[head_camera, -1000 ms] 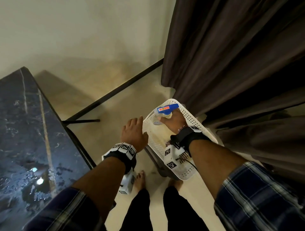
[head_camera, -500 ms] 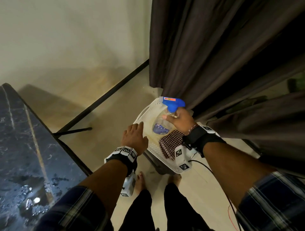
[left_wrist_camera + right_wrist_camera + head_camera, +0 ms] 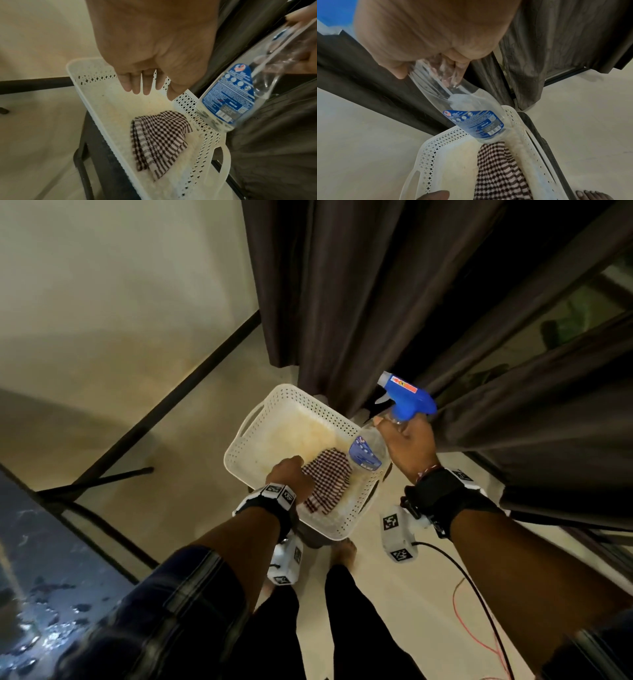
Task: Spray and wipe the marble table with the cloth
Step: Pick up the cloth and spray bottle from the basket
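A white perforated basket (image 3: 274,395) sits on a dark stool, and in it lies a folded brown-and-white checked cloth (image 3: 329,484) (image 3: 159,135) (image 3: 496,169). My left hand (image 3: 291,475) (image 3: 145,92) hangs over the basket's near left part, at the cloth's left edge, fingers straight and holding nothing. My right hand (image 3: 406,438) (image 3: 426,60) grips the neck of a clear spray bottle (image 3: 368,453) (image 3: 228,102) (image 3: 477,121) with a blue trigger head (image 3: 409,398). The bottle is tilted, its base over the basket's right rim. The wet black marble table (image 3: 34,577) is at the lower left.
Dark curtains (image 3: 376,302) hang just behind and to the right of the basket. The table's black metal frame (image 3: 113,474) crosses the pale floor on the left. My bare foot (image 3: 344,549) stands below the stool (image 3: 96,135). A red wire (image 3: 479,642) lies on the floor.
My left hand has moved from beside the basket to over the cloth. The bottle has shifted to the basket's right rim and tilted. The view has swung right, away from the table.
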